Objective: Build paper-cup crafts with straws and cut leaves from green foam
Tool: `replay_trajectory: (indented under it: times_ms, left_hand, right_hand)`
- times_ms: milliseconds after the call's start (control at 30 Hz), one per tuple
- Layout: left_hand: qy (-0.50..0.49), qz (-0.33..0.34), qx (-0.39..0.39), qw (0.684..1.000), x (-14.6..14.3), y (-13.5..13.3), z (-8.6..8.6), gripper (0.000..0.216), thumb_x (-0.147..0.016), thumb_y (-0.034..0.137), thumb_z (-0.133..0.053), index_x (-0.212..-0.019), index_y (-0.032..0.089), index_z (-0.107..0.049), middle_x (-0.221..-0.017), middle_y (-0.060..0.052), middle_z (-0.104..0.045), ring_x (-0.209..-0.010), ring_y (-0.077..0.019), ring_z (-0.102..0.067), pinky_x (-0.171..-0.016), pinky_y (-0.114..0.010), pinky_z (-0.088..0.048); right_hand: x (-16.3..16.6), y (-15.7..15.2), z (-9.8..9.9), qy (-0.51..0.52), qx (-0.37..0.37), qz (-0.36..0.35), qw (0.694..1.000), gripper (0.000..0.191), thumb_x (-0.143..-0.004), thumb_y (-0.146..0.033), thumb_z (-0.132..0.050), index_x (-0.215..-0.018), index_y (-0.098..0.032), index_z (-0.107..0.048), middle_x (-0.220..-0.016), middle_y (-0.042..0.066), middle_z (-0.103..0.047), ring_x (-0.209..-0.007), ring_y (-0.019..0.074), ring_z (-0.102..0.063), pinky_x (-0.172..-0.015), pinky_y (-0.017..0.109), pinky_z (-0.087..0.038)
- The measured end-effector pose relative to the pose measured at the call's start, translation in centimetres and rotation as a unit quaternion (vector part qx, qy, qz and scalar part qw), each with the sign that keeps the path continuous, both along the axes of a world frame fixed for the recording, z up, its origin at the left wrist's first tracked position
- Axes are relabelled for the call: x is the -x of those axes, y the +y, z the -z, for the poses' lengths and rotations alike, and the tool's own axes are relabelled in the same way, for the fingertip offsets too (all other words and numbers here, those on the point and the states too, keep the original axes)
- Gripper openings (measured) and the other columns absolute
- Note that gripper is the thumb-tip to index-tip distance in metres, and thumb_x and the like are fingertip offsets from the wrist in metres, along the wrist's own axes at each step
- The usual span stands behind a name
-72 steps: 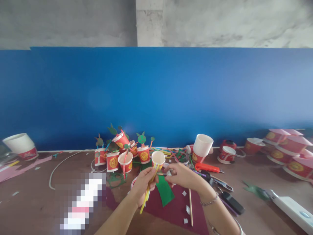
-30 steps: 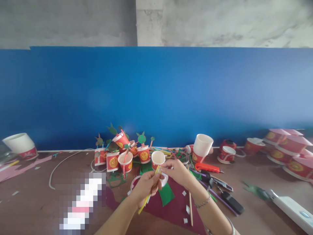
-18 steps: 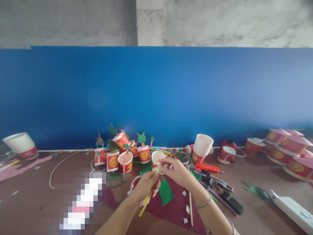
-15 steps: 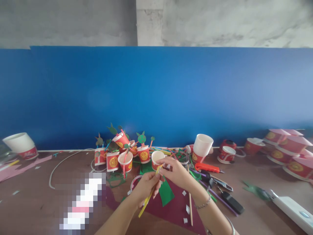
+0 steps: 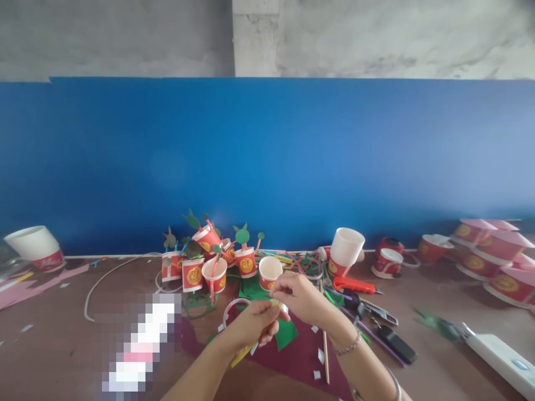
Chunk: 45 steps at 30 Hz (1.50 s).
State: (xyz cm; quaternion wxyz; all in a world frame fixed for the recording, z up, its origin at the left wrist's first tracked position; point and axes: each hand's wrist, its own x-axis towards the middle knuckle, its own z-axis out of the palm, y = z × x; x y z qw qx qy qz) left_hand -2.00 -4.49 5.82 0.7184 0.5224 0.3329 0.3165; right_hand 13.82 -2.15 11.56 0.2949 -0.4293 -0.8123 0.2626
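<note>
A yellow straw [image 5: 239, 358] is gripped in my left hand [image 5: 249, 326], its lower end sticking out below the palm. At the straw's upper end, the fingers of my right hand [image 5: 301, 298] are pinched together around a small white piece [image 5: 285, 308], partly hidden by the fingertips. Both hands are close together over a dark red sheet [image 5: 288, 362] and a green paper piece [image 5: 288, 335]. Just beyond them stands a red and white paper cup [image 5: 270, 272].
Paper cups with green cut-outs on straws [image 5: 215, 274] cluster behind my left hand. Rightward lie a stack of cups [image 5: 346, 250], an orange-red tool [image 5: 355, 285], a black key fob [image 5: 397, 345], a wooden stick [image 5: 325, 356] and green-tipped scissors [image 5: 443, 327]. A blue panel [image 5: 267, 161] rises behind.
My right hand has shifted slightly down and right, and the white piece now shows at its fingertips. My left hand has turned a little, lowering the straw's visible end leftward.
</note>
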Motion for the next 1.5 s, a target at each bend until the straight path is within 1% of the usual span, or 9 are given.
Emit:
replay_trajectory:
  times_ms: [233, 467, 567, 667, 800, 1033, 1300, 1400, 1500]
  left_hand:
    - [0.013, 0.023, -0.010, 1.000, 0.1, -0.1, -0.3, 0.053, -0.075, 0.062, -0.056, -0.088, 0.011, -0.063, -0.046, 0.009, -0.039, -0.036, -0.0033, -0.026, -0.039, -0.021, -0.015]
    - [0.037, 0.015, 0.002, 0.999, -0.5, -0.4, 0.4, 0.052, -0.073, 0.064, -0.057, -0.083, 0.013, -0.059, -0.051, 0.008, -0.041, -0.040, -0.0033, -0.029, -0.041, -0.021, -0.013]
    - [0.012, 0.007, 0.006, 1.000, -0.3, -0.1, 0.4, 0.051, -0.072, 0.064, -0.058, -0.081, 0.014, -0.056, -0.048, 0.010, -0.038, -0.037, -0.0028, -0.025, -0.039, -0.021, -0.013]
    - [-0.009, 0.009, 0.014, 1.000, 0.0, 0.1, 0.1, 0.048, -0.073, 0.061, -0.059, -0.080, 0.014, -0.055, -0.049, 0.010, -0.037, -0.037, -0.0027, -0.025, -0.039, -0.022, -0.012]
    - [-0.032, 0.016, 0.028, 0.999, 0.2, 0.0, -0.4, 0.046, -0.073, 0.059, -0.061, -0.080, 0.014, -0.055, -0.049, 0.011, -0.035, -0.037, -0.0026, -0.022, -0.040, -0.021, -0.012]
    - [-0.070, 0.032, 0.035, 0.996, 0.4, -0.1, -0.7, 0.041, -0.077, 0.054, -0.060, -0.078, 0.014, -0.055, -0.047, 0.010, -0.032, -0.036, -0.0029, -0.019, -0.038, -0.021, -0.011]
    - [-0.052, 0.018, 0.017, 0.998, 0.2, -0.3, -0.7, 0.039, -0.078, 0.053, -0.059, -0.078, 0.014, -0.057, -0.056, 0.000, -0.058, -0.040, -0.0084, -0.049, -0.040, -0.020, -0.031]
    - [-0.051, 0.002, 0.007, 0.999, 0.1, -0.3, -0.8, 0.040, -0.078, 0.054, -0.059, -0.078, 0.014, -0.057, -0.060, -0.002, -0.062, -0.042, -0.0084, -0.051, -0.040, -0.020, -0.031]
    - [-0.054, -0.010, -0.005, 0.998, 0.2, -0.2, -0.8, 0.039, -0.078, 0.053, -0.059, -0.078, 0.014, -0.056, -0.056, 0.001, -0.059, -0.039, -0.0069, -0.047, -0.039, -0.019, -0.029]
  right_hand:
    - [0.2, 0.4, 0.9, -0.019, 0.015, 0.022, 0.999, 0.016, -0.072, -0.013, -0.052, -0.067, -0.018, -0.067, -0.070, 0.001, -0.067, -0.066, 0.0136, -0.058, -0.061, 0.022, -0.039]
    - [0.5, 0.8, 1.6, 0.030, 0.055, 0.024, 0.998, 0.018, -0.077, -0.019, -0.051, -0.080, -0.017, -0.069, -0.073, 0.002, -0.070, -0.068, 0.0155, -0.061, -0.064, 0.024, -0.043]
    - [0.0, 1.4, 1.4, 0.062, 0.046, 0.054, 0.996, 0.029, -0.086, -0.029, -0.043, -0.075, -0.015, -0.067, -0.069, 0.003, -0.067, -0.063, 0.0150, -0.059, -0.061, 0.024, -0.043]
    - [-1.1, 2.1, 1.6, 0.051, 0.064, 0.077, 0.994, 0.032, -0.085, -0.030, -0.043, -0.068, -0.014, -0.064, -0.066, 0.004, -0.066, -0.061, 0.0146, -0.057, -0.060, 0.024, -0.042]
    - [-2.4, 2.6, 2.5, -0.002, 0.136, 0.013, 0.991, 0.021, -0.079, -0.020, -0.047, -0.077, -0.014, -0.067, -0.065, 0.002, -0.065, -0.060, 0.0137, -0.056, -0.057, 0.024, -0.041]
    - [-2.6, 2.4, 2.1, 0.002, 0.174, -0.096, 0.980, 0.029, -0.070, -0.009, -0.049, -0.091, -0.017, -0.069, -0.082, 0.000, -0.066, -0.074, 0.0147, -0.057, -0.069, 0.025, -0.044]
    - [-3.0, 2.1, 1.4, 0.021, 0.279, -0.241, 0.929, 0.034, -0.062, -0.003, -0.042, -0.078, -0.015, -0.068, -0.074, -0.002, -0.065, -0.071, 0.0117, -0.057, -0.068, 0.023, -0.044]
    - [-3.5, 2.1, 1.1, 0.053, 0.309, -0.262, 0.913, 0.038, -0.061, -0.002, -0.041, -0.086, -0.014, -0.068, -0.081, 0.000, -0.067, -0.075, 0.0121, -0.058, -0.071, 0.023, -0.044]
    - [-4.0, 2.2, 1.3, 0.068, 0.328, -0.274, 0.902, 0.043, -0.062, -0.002, -0.047, -0.100, -0.014, -0.065, -0.090, 0.002, -0.066, -0.075, 0.0116, -0.057, -0.065, 0.021, -0.042]
